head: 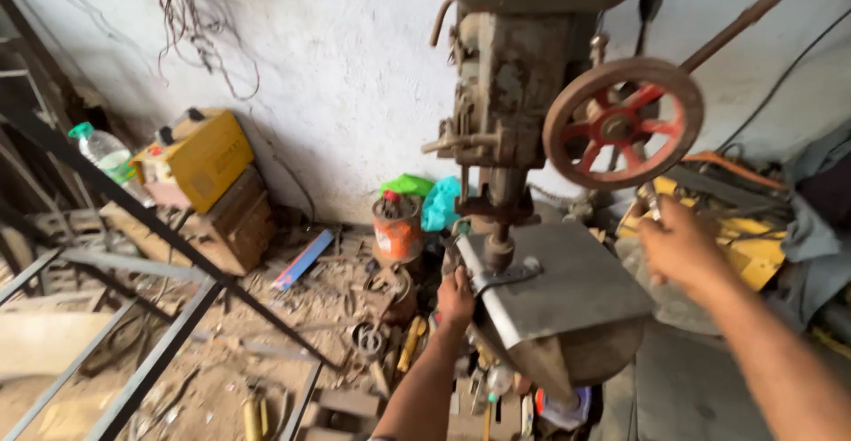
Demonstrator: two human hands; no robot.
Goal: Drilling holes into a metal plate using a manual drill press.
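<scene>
An old rusty drill press (510, 78) rises in front of me, with a grey square table (576, 286) under its chuck. A flat metal strip (496, 281) lies across the table below the chuck. My left hand (456, 297) grips the strip's left end at the table's edge. My right hand (678, 246) is raised at the right, closed around a thin lever handle (651, 200) just below the red spoked feed wheel (623, 124).
A yellow box (202, 153) on brown crates (232, 228) stands at the left wall, with a plastic bottle (105, 153) beside it. An orange can (396, 228), scrap and tools litter the dirty floor. A black metal frame (133, 228) slants across the left.
</scene>
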